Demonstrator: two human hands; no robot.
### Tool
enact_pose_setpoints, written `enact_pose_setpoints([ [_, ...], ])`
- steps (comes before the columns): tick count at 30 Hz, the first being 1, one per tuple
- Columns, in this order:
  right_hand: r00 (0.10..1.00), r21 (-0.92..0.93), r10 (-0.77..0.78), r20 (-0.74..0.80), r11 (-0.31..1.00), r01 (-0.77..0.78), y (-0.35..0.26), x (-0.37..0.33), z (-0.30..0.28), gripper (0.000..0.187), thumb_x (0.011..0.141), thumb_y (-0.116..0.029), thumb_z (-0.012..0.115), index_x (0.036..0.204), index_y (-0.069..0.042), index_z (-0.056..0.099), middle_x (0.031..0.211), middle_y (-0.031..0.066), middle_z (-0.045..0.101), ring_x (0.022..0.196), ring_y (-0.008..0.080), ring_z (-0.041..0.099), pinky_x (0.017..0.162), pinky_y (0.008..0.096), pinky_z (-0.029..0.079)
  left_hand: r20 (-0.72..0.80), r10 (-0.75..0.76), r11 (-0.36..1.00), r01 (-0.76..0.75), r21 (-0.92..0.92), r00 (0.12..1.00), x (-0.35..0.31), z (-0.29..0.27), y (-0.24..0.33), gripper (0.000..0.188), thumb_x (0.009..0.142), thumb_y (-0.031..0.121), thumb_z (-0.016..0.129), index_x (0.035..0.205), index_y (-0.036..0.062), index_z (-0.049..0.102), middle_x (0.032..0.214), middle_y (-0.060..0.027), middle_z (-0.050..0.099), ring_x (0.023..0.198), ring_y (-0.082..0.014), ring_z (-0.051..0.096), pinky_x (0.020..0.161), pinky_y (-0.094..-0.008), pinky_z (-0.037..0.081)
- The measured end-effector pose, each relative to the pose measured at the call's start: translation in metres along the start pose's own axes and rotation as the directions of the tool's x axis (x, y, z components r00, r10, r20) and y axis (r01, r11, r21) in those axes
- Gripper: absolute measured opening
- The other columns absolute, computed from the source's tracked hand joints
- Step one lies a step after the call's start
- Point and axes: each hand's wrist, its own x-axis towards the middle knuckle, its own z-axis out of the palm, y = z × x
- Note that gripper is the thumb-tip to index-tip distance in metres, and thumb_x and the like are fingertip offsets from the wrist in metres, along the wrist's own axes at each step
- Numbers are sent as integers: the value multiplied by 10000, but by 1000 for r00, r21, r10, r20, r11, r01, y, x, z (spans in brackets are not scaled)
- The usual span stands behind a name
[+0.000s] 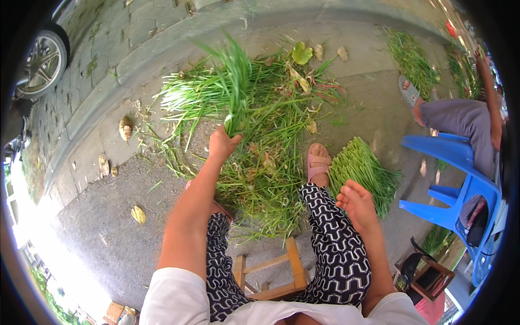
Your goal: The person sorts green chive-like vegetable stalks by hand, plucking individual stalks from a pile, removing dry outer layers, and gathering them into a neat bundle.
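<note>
My left hand is closed round the lower ends of a bunch of long green chives. The bunch stands upright, and its leaf tips are blurred. My right hand is raised over my right knee with its fingers loosely curled and apart, and I see nothing in it. Just beyond that hand, a neat stack of chives lies on the ground, pale cut ends toward my foot. Behind the held bunch lies a loose pile of chives, stalk ends to the left.
Scattered green trimmings and dry leaves cover the ground between my sandalled feet. A wooden stool is beneath me. On the right are a blue plastic chair and another person's leg. A wheel stands far left.
</note>
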Motion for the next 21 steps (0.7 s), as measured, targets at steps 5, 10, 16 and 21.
enact_pose_setpoints([
  [5,1000,-18,20,-2,1000,-20,0,-1,-1,280,843,-83,568,1088,40,512,835,57,574,718,128,569,636,278,496,10,-166,939,155,306,986,-15,43,28,523,654,385,707,987,28,520,859,-197,629,819,-342,614,737,-410,489],
  [10,999,-58,33,-15,998,-34,1,1,2,349,843,-89,568,1143,65,478,860,66,573,720,123,564,636,266,497,236,-208,898,90,431,949,-12,53,19,429,667,289,684,1027,87,563,887,-142,636,857,-285,623,742,-387,501],
  [16,1000,-116,28,0,993,-28,6,5,-2,352,837,-100,578,1137,61,488,830,62,579,706,109,557,629,254,495,450,-49,951,-96,294,892,3,-4,25,403,643,308,680,991,113,620,823,-108,640,773,-240,618,718,-362,489],
  [21,1000,-207,5,21,978,-1,1,7,2,320,835,-98,571,1109,55,509,784,45,575,662,100,547,599,240,488,541,-2,907,229,-353,841,-3,-36,-7,409,712,128,651,1101,46,552,907,-42,622,769,-155,566,737,-309,451],
])
